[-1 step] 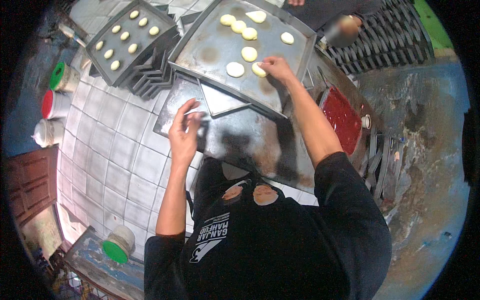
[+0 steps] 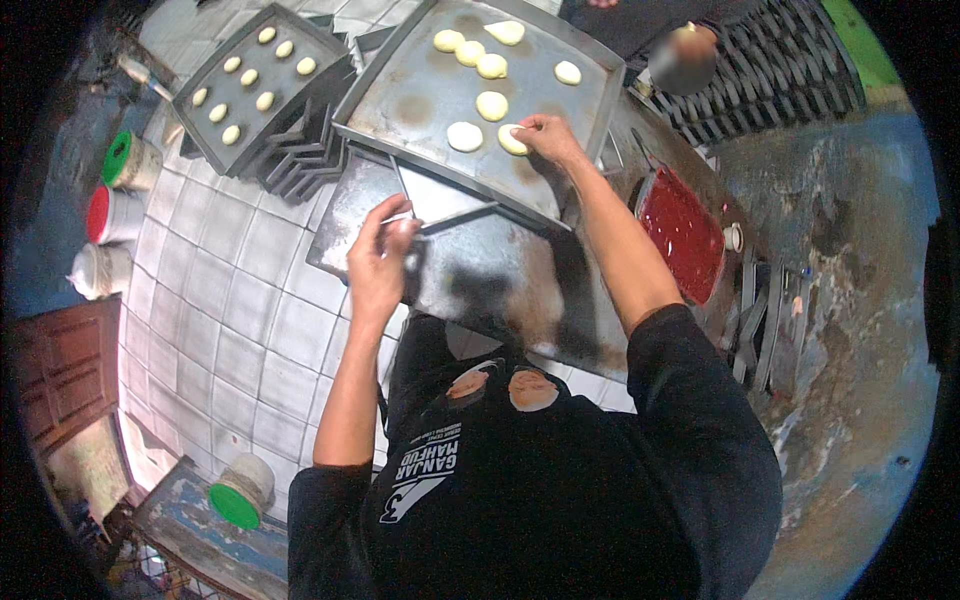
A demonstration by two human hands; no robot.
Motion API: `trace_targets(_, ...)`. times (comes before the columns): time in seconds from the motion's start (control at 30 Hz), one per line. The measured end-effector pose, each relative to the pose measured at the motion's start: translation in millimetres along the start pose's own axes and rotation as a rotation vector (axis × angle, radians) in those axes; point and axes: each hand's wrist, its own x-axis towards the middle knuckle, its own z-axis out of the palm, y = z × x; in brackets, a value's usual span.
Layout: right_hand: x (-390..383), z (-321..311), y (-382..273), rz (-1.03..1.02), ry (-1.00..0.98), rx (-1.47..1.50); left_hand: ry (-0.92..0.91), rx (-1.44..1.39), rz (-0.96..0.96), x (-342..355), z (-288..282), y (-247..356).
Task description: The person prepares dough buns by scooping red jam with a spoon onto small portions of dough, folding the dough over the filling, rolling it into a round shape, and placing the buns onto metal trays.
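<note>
A white tiled floor (image 2: pixel 230 300) spreads below, and on it sits the big metal baking tray (image 2: pixel 420 105), my landmark here. A flat steel sheet (image 2: pixel 480 280) lies just below that tray, partly tucked under its near edge. To the tray's left rests a smaller dark tray (image 2: pixel 290 95) stacked on others, carrying two rows of pale dough pieces. To the tray's right and lower sits a pan of red filling (image 2: pixel 685 230). Far left of the tray stand three tubs, one with a green lid (image 2: pixel 120 155) and one with a red lid (image 2: pixel 98 213).

On the big tray lie several flattened dough rounds (image 2: pixel 464 136), clustered toward its far and middle part. The right hand (image 2: pixel 548 137) reaches onto the tray's near right part, its fingertips pinched on one dough round (image 2: pixel 512 140) that rests on the metal. The left hand (image 2: pixel 380 265) hovers below the tray's near edge, over the steel sheet, fingers closed around a thin metal tool (image 2: pixel 398 215). The pinched round is well apart from the left hand.
</note>
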Motion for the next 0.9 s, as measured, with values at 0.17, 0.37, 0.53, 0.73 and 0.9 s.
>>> trace_targets(0.17, -156.2, -12.2, -44.2, -0.132, 0.161, 0.308, 0.027, -0.036, 0.041, -32.0, 111.2, 3.2)
trace_targets(0.37, -382.4, -45.9, -4.5, -0.365, 0.540, 0.147, -0.240, -0.434, -0.318, -131.5, 233.0, -4.9)
trace_targets(0.53, -489.2, -58.7, 73.2, 0.054, 0.401, 1.096, -0.357, -0.091, -0.184, -225.2, 298.4, -17.3)
trace_targets(0.73, -546.1, -88.3, 105.7, 0.057, 0.447, 1.121, -0.485, -0.290, -0.447, -263.5, 308.8, -70.7)
trace_targets(0.9, -539.2, -48.8, 167.4, -0.331, 0.590, -0.271, -0.830, 0.159, -0.344, -280.2, 294.3, -155.9)
